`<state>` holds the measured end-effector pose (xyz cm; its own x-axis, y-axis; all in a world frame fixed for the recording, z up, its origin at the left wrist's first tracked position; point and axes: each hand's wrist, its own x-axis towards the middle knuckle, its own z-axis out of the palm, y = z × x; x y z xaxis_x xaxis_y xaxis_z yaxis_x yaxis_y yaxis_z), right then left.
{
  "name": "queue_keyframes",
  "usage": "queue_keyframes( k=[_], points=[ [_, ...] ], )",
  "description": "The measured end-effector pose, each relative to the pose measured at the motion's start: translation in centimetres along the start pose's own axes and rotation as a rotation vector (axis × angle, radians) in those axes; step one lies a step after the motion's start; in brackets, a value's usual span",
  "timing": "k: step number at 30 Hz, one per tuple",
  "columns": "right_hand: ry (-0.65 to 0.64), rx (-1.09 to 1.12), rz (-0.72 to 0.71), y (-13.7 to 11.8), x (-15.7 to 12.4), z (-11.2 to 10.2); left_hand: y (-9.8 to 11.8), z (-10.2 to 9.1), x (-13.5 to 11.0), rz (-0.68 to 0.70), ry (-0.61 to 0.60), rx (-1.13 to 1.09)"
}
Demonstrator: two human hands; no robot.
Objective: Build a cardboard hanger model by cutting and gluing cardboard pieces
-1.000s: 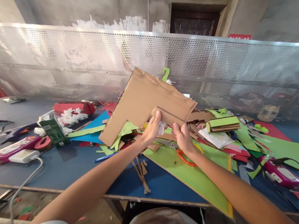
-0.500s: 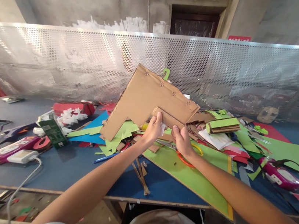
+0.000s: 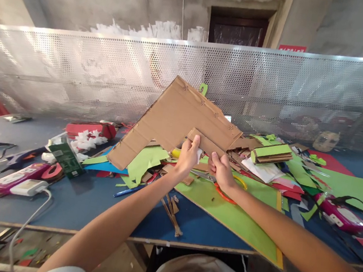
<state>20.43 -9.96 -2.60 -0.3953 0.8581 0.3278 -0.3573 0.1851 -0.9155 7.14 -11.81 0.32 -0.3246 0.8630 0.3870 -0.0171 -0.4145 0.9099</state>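
A large brown cardboard cutout [image 3: 174, 114], angular with a stepped lower edge, is held up tilted over the table. Along its upper edge run several small marks or holes. A narrow cardboard strip [image 3: 206, 142] lies against its lower right part. My left hand [image 3: 188, 157] is closed at the strip's left end, thumb on top, with a bit of white showing beside the fingers. My right hand [image 3: 222, 171] pinches the strip's lower right edge. The fingers under the cardboard are hidden. Scissors with orange handles [image 3: 227, 194] lie just below my right hand.
A green board [image 3: 224, 216] lies in front, amid paper and cardboard scraps. On the left are a green box [image 3: 65, 156] and a purple power strip [image 3: 18, 179] with a white plug. Another purple power strip [image 3: 342, 215] sits right. A perforated metal screen [image 3: 109, 76] stands behind.
The cardboard cutout has tilted: its lower left end has swung further left and its top corner has shifted slightly right. Both hands keep nearly the same place and hold.
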Motion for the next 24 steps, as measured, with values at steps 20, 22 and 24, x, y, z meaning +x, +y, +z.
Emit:
queue_keyframes(
  k=[20,22,24],
  points=[
    [0.079,0.209,0.051,-1.0,0.1,-0.2,0.0,-1.9,1.7,0.218,-0.067,0.054],
    [0.075,0.222,0.041,-1.0,0.1,0.0,-0.4,-2.6,2.2,0.221,-0.145,0.074],
    [0.078,0.218,0.011,-1.0,0.1,0.2,-0.7,-3.1,2.6,0.216,-0.192,0.099]
  ],
)
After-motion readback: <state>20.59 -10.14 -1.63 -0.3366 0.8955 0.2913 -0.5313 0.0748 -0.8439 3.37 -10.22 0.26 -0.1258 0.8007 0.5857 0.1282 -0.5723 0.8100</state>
